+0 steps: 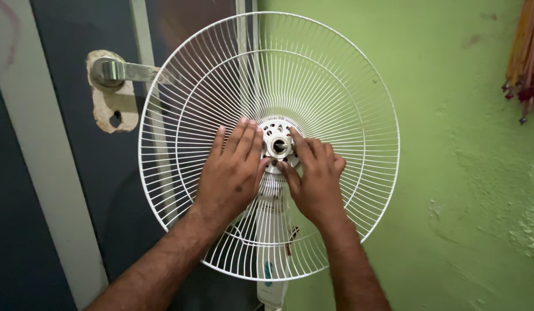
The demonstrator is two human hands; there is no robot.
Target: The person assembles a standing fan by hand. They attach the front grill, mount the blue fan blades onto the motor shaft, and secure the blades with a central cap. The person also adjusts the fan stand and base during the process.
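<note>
A white wire fan guard (359,103) stands upright on a pedestal fan, facing me. At its centre is a white hub with a round ring nut (278,145) around the motor shaft. My left hand (231,173) lies flat on the guard just left of the hub, fingers spread upward. My right hand (316,175) is at the hub's right side, thumb and forefinger pinching the ring nut. The fan's white stand (271,291) shows below the guard.
Behind the fan on the left is a dark door (65,190) with a metal lever handle (120,71). A rough green wall (468,173) fills the right side. Coloured tassels (526,57) hang at the top right corner.
</note>
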